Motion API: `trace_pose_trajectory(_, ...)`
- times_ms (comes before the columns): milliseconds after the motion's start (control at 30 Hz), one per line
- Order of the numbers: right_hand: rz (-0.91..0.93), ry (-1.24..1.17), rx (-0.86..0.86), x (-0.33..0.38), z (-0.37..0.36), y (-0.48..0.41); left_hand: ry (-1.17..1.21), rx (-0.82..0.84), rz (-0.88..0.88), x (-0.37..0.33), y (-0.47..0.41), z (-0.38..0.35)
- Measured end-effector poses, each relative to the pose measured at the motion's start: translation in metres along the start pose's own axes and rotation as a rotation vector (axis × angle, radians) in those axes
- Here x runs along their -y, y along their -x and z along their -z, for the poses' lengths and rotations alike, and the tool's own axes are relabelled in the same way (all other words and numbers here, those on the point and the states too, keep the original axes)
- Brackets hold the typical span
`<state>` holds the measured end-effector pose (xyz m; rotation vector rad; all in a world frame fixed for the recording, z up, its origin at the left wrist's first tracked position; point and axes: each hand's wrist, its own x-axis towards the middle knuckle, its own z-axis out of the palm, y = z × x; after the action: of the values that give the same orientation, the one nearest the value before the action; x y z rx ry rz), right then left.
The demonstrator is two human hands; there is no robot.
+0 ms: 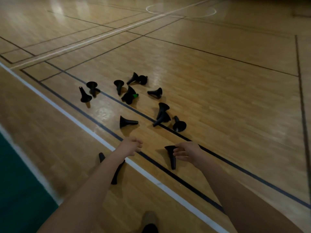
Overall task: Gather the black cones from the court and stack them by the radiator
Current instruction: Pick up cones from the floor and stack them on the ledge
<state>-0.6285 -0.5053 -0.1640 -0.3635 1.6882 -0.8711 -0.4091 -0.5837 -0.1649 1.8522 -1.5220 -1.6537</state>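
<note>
1. Bare wooden floor (235, 106) lies open to the right of the right grip (186, 152) and past the scatter. A white line (70, 113) runs under the left grip (132, 146), and two black lines (168, 172) run alongside it, one passing under the right grip.
2. About a dozen loose cones (128, 122) lie ahead of both grips, some overlapping, so I cannot tell the exact count. One green piece (135, 95) lies among them. A partly hidden cone (117, 174) lies under the left forearm, with a dark tip (101, 156) just left of it.
3. The right grip pinches the wide rim of the held cone (172, 158). Its long axis runs back toward the person, narrow end nearest them.
4. The left grip is loosely curled, with nothing seen in it.
</note>
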Motion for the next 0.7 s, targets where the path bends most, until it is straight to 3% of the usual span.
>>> trace_pose_trajectory(267,-0.100,-0.145,-0.037,0.047,0.008,-0.067,-0.117,0.113,0.027,-0.066,-0.097,-0.014)
trace_pose_trajectory(700,-0.187,-0.436,-0.202,0.062,0.133,-0.167,-0.409,0.339,-0.038,-0.181,-0.224,-0.123)
